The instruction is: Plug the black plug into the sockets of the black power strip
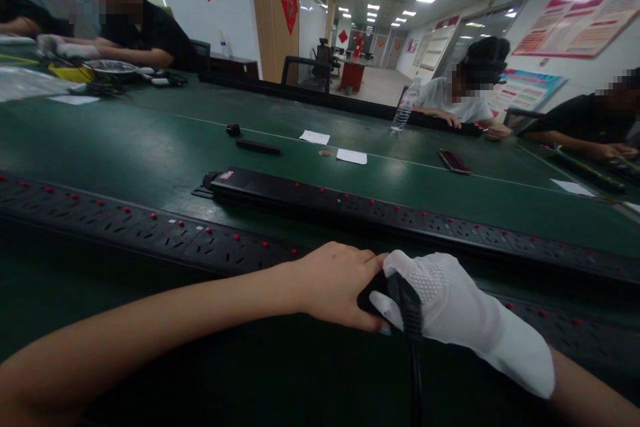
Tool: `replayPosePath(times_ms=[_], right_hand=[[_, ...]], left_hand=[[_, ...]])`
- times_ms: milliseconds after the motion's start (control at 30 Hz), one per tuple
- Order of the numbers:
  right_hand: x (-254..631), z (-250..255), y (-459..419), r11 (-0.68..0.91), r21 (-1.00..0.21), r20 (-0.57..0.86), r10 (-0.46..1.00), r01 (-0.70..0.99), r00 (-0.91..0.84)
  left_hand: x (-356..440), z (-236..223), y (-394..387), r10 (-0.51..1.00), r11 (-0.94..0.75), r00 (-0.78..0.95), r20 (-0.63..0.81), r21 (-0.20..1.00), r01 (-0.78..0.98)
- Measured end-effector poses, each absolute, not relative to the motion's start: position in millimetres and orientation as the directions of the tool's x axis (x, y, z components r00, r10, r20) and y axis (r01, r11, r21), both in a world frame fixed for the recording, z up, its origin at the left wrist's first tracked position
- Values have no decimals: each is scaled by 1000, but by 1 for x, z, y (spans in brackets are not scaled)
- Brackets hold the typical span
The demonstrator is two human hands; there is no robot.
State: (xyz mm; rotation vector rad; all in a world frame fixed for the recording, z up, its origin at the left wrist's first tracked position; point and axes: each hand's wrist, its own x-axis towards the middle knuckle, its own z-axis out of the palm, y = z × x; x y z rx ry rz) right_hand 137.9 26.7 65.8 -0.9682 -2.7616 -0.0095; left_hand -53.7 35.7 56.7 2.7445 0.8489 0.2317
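My bare left hand [343, 285] is closed on a small black block at the front of the table. My right hand [435, 297], in a white dotted glove, closes on a black power plug [407, 307] against that block. The plug's thick cord [416, 380] hangs straight down to the bottom of the view. My fingers cover where the two black pieces meet, so I cannot tell whether they are joined. Directly behind my hands runs a long black power strip [165, 230] with red dots and rows of socket slots.
A second long power strip [350, 203] lies farther back on the green table [150, 137]. Beyond it are a black bar [259, 147], paper slips [351, 157], a phone [453, 161] and a water bottle [404, 107]. Several people sit around the table.
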Motion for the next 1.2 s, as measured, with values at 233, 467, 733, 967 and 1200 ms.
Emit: replayPosePath(times_ms=[233, 467, 733, 967, 1200], right_hand=[[135, 68, 27, 754, -23, 197, 647, 657, -736], [137, 68, 27, 767, -49, 166, 638, 640, -752], [136, 67, 27, 725, 57, 151, 673, 686, -724], [134, 67, 30, 691, 70, 168, 703, 720, -691], [134, 66, 29, 697, 73, 192, 692, 713, -696]], left_hand=[[-54, 58, 36, 569, -799, 817, 94, 298, 522], [-55, 56, 35, 567, -804, 816, 113, 290, 519], [-54, 56, 35, 575, -797, 812, 101, 296, 527], [-55, 59, 35, 573, -794, 815, 83, 301, 528], [-54, 59, 35, 581, -788, 810, 76, 298, 538]])
